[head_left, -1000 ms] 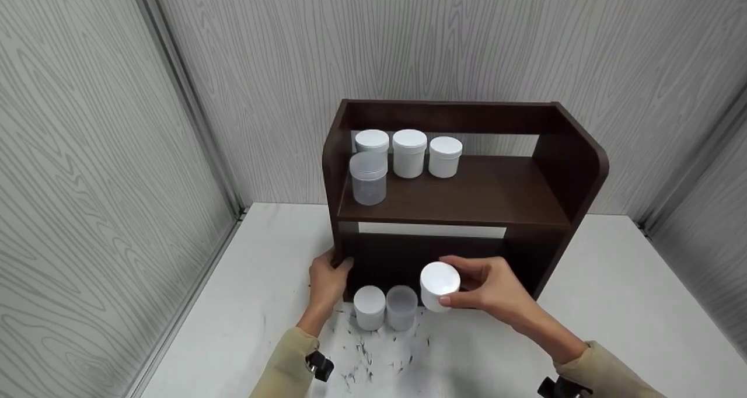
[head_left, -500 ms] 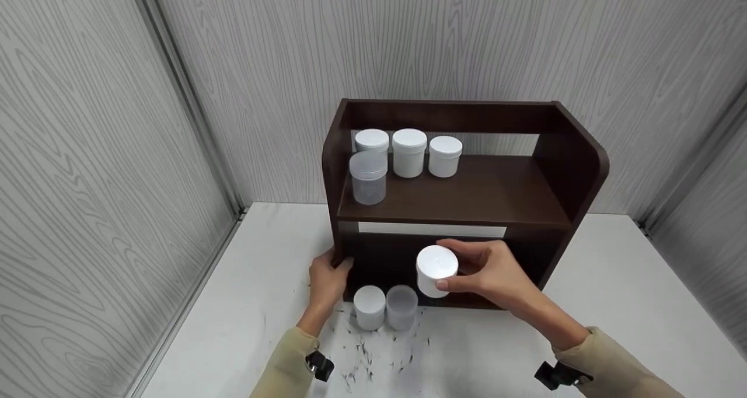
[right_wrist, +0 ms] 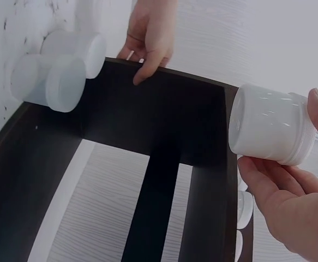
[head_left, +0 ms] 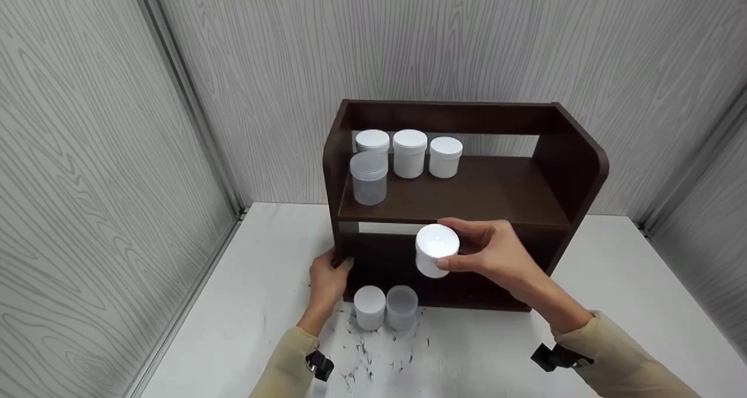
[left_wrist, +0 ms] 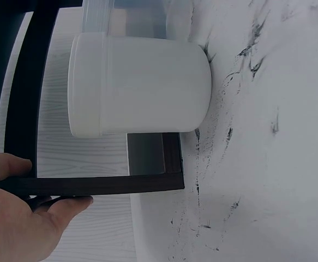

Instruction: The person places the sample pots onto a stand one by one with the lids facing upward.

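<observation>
My right hand (head_left: 490,252) pinches a white lidded jar (head_left: 435,252) between thumb and fingers, in front of the dark brown shelf unit (head_left: 449,211) at about the height of its middle board. In the right wrist view the held jar (right_wrist: 270,123) lies sideways across the picture. My left hand (head_left: 328,281) grips the unit's left side panel, thumb on the inner face and fingers outside, as the left wrist view shows at the panel (left_wrist: 93,184). On the table before the unit's lower left stand a white jar (head_left: 369,309) and a translucent jar (head_left: 402,309), side by side.
The upper shelf carries three white jars along the back, such as the middle one (head_left: 409,153), and a translucent jar (head_left: 369,179) at front left. Dark scuff marks (head_left: 365,351) show on the white table (head_left: 245,328). Grey wood-patterned walls (head_left: 262,65) surround it.
My right hand has lifted the white jar from near the table jars up to the middle board's front edge. My left hand has stayed on the side panel.
</observation>
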`<control>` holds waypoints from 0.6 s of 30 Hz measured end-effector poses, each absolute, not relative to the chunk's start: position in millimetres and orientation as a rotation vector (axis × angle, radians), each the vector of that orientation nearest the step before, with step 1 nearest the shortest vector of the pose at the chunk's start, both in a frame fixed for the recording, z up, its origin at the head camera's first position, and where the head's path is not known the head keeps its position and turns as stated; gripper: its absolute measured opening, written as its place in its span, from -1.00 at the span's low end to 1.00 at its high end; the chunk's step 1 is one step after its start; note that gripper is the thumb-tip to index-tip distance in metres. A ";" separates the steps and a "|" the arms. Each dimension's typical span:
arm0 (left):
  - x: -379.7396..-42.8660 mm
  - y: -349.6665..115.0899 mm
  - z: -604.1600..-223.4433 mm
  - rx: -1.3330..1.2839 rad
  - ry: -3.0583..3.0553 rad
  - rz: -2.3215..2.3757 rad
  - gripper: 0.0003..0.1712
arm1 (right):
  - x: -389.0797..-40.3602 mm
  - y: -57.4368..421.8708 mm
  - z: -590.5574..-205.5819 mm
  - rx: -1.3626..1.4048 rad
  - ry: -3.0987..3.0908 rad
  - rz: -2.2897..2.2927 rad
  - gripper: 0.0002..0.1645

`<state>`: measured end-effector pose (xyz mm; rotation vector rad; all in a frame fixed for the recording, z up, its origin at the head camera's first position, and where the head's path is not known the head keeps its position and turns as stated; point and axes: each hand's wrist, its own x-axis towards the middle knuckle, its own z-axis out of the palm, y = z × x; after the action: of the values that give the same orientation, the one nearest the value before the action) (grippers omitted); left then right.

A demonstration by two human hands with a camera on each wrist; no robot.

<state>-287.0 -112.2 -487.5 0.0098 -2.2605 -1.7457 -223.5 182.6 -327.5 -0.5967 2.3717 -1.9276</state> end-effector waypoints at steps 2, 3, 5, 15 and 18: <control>-287.3 -111.8 -487.6 0.011 -2.258 -1.746 -0.48 | -225.5 181.7 -323.9 -0.596 2.366 -1.934 -0.17; -287.5 -111.7 -488.0 0.009 -2.257 -1.743 -0.48 | -226.4 181.5 -322.5 -0.592 2.361 -1.937 -0.17; -287.4 -111.3 -488.4 0.011 -2.256 -1.748 -0.48 | -228.7 181.2 -319.9 -0.586 2.355 -1.944 -0.18; -287.1 -112.2 -487.5 0.003 -2.256 -1.736 -0.51 | -247.5 177.9 -307.4 -0.556 2.366 -1.960 -0.21; -287.3 -112.2 -488.2 -0.006 -2.256 -1.727 -0.53 | -253.4 176.6 -303.2 -0.556 2.343 -1.984 -0.20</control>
<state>-287.3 -112.2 -488.2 -0.0064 -2.2558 -1.7265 -253.4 176.6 -303.2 -0.5561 2.3434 -1.9842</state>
